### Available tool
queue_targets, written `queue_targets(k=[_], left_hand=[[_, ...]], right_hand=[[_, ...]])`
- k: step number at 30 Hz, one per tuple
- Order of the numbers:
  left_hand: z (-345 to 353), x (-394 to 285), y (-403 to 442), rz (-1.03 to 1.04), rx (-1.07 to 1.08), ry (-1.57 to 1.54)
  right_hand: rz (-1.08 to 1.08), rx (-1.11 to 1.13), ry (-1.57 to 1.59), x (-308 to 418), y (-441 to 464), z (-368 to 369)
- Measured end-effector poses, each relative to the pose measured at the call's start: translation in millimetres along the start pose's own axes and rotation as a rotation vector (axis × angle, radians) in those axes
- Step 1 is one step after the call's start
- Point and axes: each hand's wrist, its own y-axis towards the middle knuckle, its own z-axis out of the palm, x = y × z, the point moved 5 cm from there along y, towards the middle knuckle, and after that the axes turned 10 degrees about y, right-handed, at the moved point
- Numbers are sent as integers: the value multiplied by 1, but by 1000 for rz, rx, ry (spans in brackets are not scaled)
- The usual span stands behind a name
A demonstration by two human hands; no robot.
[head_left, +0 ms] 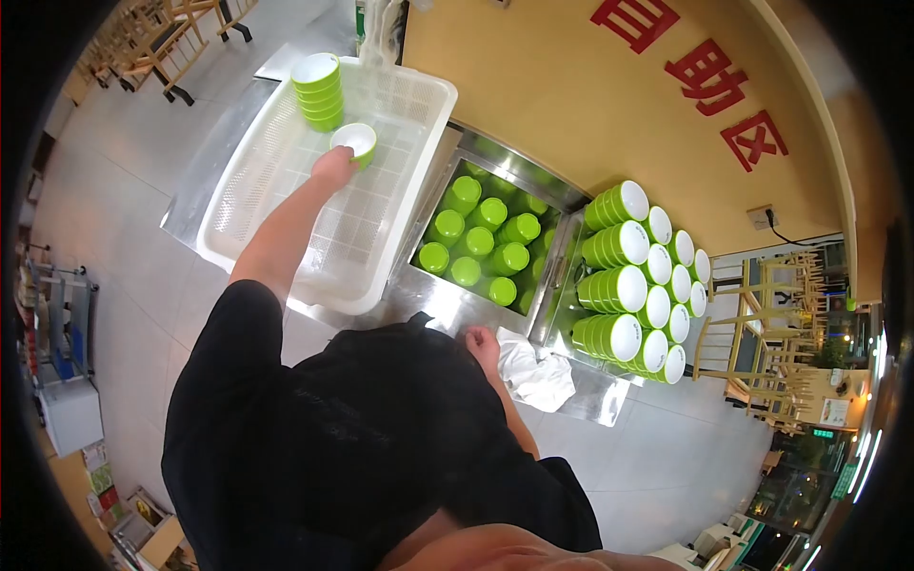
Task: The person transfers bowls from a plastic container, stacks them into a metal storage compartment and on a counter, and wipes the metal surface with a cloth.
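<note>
My left hand point(335, 166) reaches into a white perforated plastic basket point(217, 221) and is closed on the rim of a green cup point(354, 141) with a white inside. Near it, in the basket's far corner, stands a stack of green cups point(320, 92). My right hand point(482, 346) is low by the steel counter's front edge, fingers curled; what they hold, if anything, is hidden. A crumpled white cloth or bag point(535, 371) lies beside it.
A steel-framed well point(433, 269) right of the basket holds several upside-down green cups point(479, 242). Further right, stacks of green cups point(624, 285) lie on their sides. A yellow wall point(571, 105) with red characters rises behind. Wooden chairs point(152, 43) stand far left.
</note>
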Motion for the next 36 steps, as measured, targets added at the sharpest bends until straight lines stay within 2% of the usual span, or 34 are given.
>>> queue_targets(k=[2, 3, 5, 6, 8, 9, 11, 15, 16, 18, 19, 21, 22, 24, 25, 26, 28, 29, 31, 32, 34, 35, 36], left_hand=[[-16, 0, -8, -42, -240, -129], [-21, -4, -12, -40, -242, -127], [-47, -14, -26, -66, -431, -339], [-59, -24, -37, -63, -430, -339], [-94, -51, -67, 107, -569, -517], [-106, -65, -81, 110, -567, -519], [-128, -99, -113, 314, -628, -668], [-131, -159, -172, 447, -426, -812], [-121, -172, -185, 456, -401, -821], [-95, -197, -204, 484, -145, -998], [-80, -204, -211, 489, -129, -1003], [-42, -221, -223, 538, 67, -862], [-39, -226, -234, 540, 73, -865], [-34, -237, -253, 621, 122, -867], [-35, -237, -256, 583, 208, -835], [-33, -235, -254, 581, 211, -840], [-34, -233, -252, 766, 167, -693], [-34, -230, -249, 761, 173, -697], [-64, -223, -247, 861, -307, -345], [-64, -219, -238, 856, -302, -348], [-64, -202, -216, 605, -453, -42], [-65, -198, -213, 598, -447, -45], [-69, -188, -207, 473, -445, -79]], right_hand=[[18, 7, -15, -2, 1, 0], [40, 15, -32, -2, 2, 0], [58, 2, -23, 2, 9, -2], [77, -7, -15, 4, 15, -3], [108, 2, 96, -1, 26, -3], [140, 11, 206, -4, 31, -3], [162, 3, 278, 23, 43, -5], [149, 79, 444, 109, 66, -10], [115, 116, 503, 118, 70, -9], [60, 183, 773, 162, 71, -7], [69, 170, 770, 172, 71, -5], [-17, 185, 1052, 188, 73, 1], [-14, 180, 1049, 178, 70, 5], [113, 129, 1201, 151, 67, 11], [137, 164, 1215, 145, 63, 9], [142, 164, 1211, 138, 59, 8], [206, 155, 1278, 133, 55, 9], [215, 154, 1276, 131, 56, 8], [296, 19, 1210, 115, 60, 5], [303, 19, 1208, 109, 64, 4], [382, -110, 932, 86, 74, -7], [389, -106, 927, 73, 81, -9], [401, -131, 838, 52, 89, -12]])
